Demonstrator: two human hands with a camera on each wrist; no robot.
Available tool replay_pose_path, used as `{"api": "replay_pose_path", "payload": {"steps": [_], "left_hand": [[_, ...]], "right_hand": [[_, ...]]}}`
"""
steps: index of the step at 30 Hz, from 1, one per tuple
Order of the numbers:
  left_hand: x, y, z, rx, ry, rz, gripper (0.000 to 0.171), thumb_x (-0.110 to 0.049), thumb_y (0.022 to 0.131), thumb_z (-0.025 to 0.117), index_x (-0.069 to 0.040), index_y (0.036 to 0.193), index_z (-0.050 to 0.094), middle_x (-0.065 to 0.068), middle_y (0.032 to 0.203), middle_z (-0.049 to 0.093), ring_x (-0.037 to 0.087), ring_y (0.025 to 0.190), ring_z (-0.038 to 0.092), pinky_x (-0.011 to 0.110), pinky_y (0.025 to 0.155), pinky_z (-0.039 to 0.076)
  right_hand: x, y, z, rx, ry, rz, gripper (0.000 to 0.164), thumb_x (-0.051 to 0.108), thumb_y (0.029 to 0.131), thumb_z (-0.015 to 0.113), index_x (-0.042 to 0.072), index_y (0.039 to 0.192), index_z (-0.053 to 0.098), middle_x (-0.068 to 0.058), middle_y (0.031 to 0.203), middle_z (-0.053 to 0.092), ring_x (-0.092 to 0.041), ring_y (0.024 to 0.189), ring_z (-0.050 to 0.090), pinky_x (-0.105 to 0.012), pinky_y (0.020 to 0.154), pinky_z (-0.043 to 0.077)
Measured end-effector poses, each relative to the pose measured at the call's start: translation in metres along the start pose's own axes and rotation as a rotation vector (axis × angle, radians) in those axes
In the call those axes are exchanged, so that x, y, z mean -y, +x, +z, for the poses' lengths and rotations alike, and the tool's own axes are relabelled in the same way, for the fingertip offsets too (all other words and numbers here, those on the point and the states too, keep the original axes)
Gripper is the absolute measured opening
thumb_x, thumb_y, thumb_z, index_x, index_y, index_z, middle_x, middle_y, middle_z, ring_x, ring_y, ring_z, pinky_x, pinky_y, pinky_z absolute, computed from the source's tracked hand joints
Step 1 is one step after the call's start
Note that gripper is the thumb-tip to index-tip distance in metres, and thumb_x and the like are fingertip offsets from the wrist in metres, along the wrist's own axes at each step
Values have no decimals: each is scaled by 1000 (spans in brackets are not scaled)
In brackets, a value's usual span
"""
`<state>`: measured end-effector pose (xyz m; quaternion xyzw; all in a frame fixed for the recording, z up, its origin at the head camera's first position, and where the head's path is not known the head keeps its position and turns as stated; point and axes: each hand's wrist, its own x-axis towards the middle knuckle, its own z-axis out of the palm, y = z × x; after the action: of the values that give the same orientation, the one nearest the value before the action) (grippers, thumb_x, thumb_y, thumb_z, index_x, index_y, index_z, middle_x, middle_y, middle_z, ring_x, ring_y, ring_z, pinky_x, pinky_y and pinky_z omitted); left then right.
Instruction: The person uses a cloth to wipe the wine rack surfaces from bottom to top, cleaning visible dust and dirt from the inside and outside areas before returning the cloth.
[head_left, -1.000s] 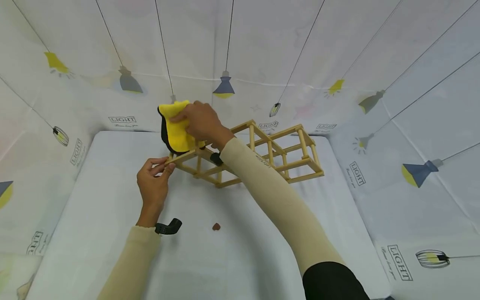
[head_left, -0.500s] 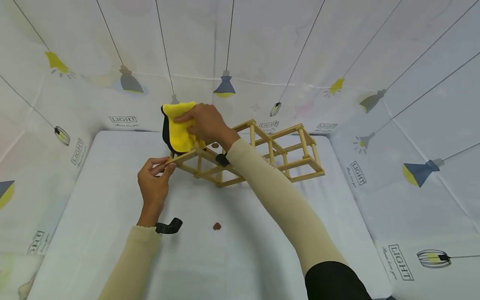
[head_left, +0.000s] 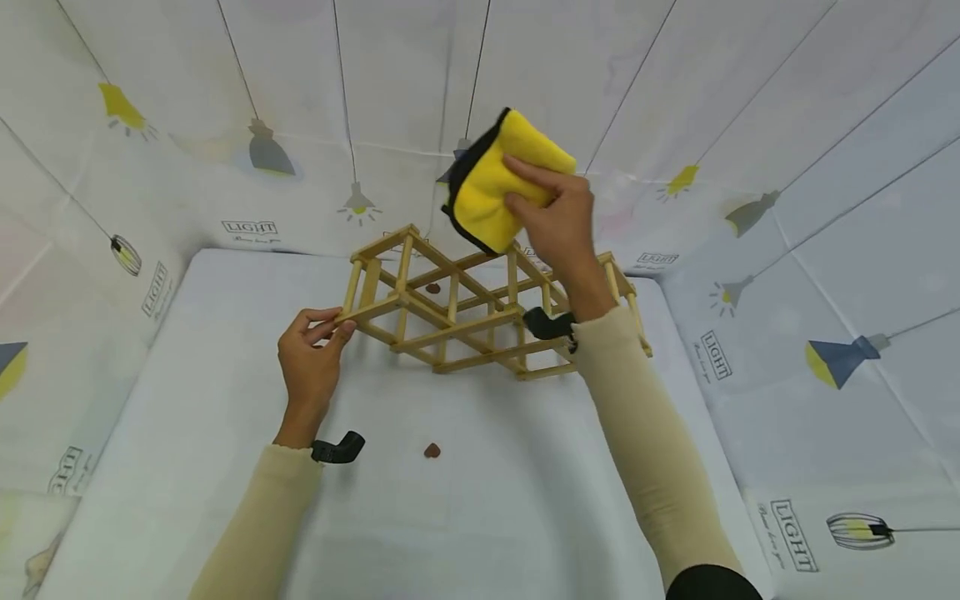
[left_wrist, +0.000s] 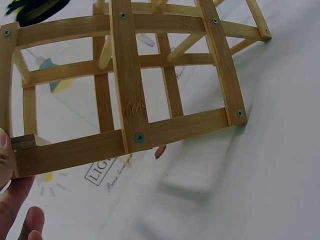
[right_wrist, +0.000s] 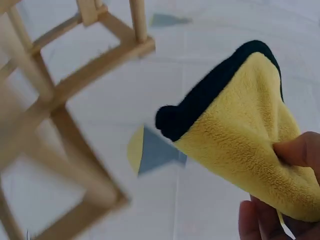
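My left hand point(head_left: 310, 354) pinches the left end of a light wooden lattice rack point(head_left: 457, 333) between thumb and fingers. In the left wrist view the rack's flat slats point(left_wrist: 131, 85) show small screws at the joints, with the thumb on the lower left corner. Above the rack's middle, my right hand point(head_left: 558, 221) grips a folded yellow cloth point(head_left: 491, 196) with a dark edge. In the right wrist view the cloth point(right_wrist: 240, 135) droops from the thumb and fingers, apart from the wooden bars.
A small brown heart-shaped piece point(head_left: 432, 451) lies on the white tabletop point(head_left: 420, 525) in front of the rack. Another brown piece point(head_left: 432, 288) shows through the rack's bars. A white backdrop point(head_left: 405, 92) printed with lamps stands behind and at both sides.
My right hand has lifted the yellow cloth off the rack's left end and carried it up and to the right. My left hand keeps its hold on the rack's left end.
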<state>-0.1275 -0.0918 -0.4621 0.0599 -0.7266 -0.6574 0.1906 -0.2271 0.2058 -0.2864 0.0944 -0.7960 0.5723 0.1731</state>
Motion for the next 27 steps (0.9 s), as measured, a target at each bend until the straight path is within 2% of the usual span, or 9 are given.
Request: {"api": "replay_pose_path", "payload": {"steps": [3, 6, 9, 12, 15, 18, 20, 23, 27], "left_hand": [[5, 2, 1, 3, 7, 6, 33, -12, 92, 84, 2, 120, 73, 25, 112, 78, 9, 91, 59, 26, 79, 39], [15, 5, 2, 0, 23, 4, 32, -14, 92, 84, 0, 119, 74, 23, 112, 79, 8, 91, 59, 27, 81, 38], [24, 8, 2, -8, 37, 2, 32, -15, 92, 84, -2, 120, 74, 21, 112, 80, 8, 92, 59, 28, 82, 39], [28, 9, 3, -5, 39, -1, 32, -16, 93, 83, -3, 120, 74, 21, 112, 80, 7, 93, 59, 29, 82, 40], [26, 8, 3, 6, 40, -5, 32, -17, 93, 83, -2, 121, 74, 22, 112, 80, 7, 94, 60, 30, 83, 40], [21, 7, 3, 18, 40, -11, 33, -17, 93, 83, -2, 121, 74, 22, 112, 80, 7, 94, 60, 31, 84, 40], [17, 6, 3, 19, 41, -13, 32, -18, 93, 83, -3, 121, 74, 21, 112, 80, 7, 94, 60, 31, 84, 40], [15, 5, 2, 6, 46, -19, 32, -17, 93, 83, -3, 120, 74, 21, 112, 80, 5, 93, 60, 28, 83, 39], [19, 6, 3, -1, 51, -39, 32, -18, 93, 83, -3, 120, 74, 21, 112, 80, 5, 92, 59, 26, 82, 38]], "right_hand": [[-15, -17, -37, -33, -30, 10, 42, -2, 90, 77, 18, 127, 78, -8, 140, 71, -20, 114, 71, -24, 89, 63], [-30, -34, -65, -18, -146, 31, 41, 1, 92, 78, 23, 127, 78, -7, 141, 71, -20, 118, 71, -20, 89, 62], [-41, -47, -81, 23, -202, 72, 41, 6, 94, 80, 26, 130, 77, -7, 144, 68, -20, 121, 70, -20, 91, 61], [-48, -55, -86, 19, -156, 84, 41, 7, 94, 81, 24, 131, 77, -7, 146, 67, -22, 122, 70, -21, 92, 61], [-48, -60, -81, -32, -59, 54, 41, 5, 93, 81, 21, 130, 78, -9, 143, 66, -22, 121, 70, -22, 92, 62], [-39, -62, -67, -95, 58, -43, 41, 0, 92, 80, 14, 129, 77, -14, 140, 65, -25, 120, 70, -25, 92, 63], [-29, -60, -53, -101, 109, -123, 40, -2, 91, 80, 11, 129, 77, -16, 138, 66, -29, 118, 72, -29, 91, 64], [-15, -54, -28, -14, 58, -163, 38, 3, 93, 81, 17, 128, 78, -14, 137, 69, -27, 117, 72, -32, 91, 65], [-10, -43, 1, 139, -100, -79, 37, 13, 95, 82, 30, 128, 78, -6, 140, 70, -18, 123, 70, -31, 94, 64]]}}
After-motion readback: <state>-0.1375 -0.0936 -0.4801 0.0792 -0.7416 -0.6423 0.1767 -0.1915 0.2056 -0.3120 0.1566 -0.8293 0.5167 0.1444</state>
